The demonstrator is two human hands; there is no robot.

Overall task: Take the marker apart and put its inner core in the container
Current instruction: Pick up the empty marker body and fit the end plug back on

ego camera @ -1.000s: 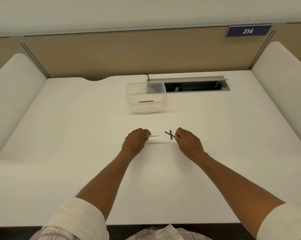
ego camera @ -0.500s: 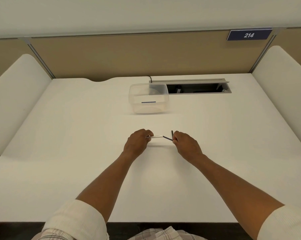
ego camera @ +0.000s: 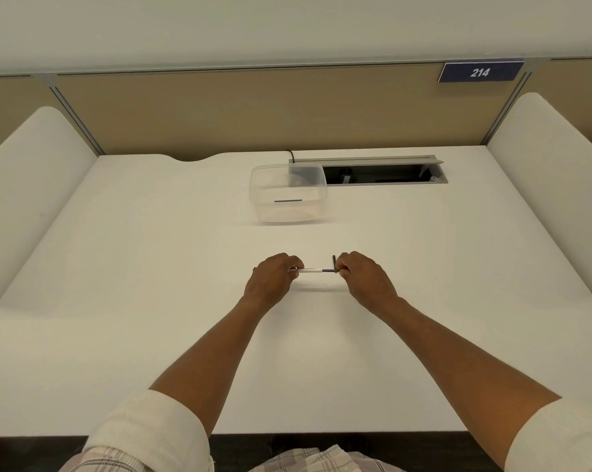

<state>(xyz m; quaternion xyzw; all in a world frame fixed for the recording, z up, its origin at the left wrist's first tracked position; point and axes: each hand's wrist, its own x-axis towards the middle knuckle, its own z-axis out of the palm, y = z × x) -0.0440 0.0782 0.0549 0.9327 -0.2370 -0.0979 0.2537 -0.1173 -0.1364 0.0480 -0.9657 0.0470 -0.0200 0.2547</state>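
Hands (ego camera: 321, 277) on marker (ego camera: 310, 270), container (ego camera: 287, 195) seemingly beyond.

Both hands (ego camera: 321, 277) pinching a white marker barrel (ego camera: 309, 270) level above the desk (ego camera: 151, 301), clear container (ego camera: 287, 192) beyond

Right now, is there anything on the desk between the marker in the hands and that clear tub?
Nothing visible. Bare desk lies between the marker, held by the left hand and right hand, and the open container.
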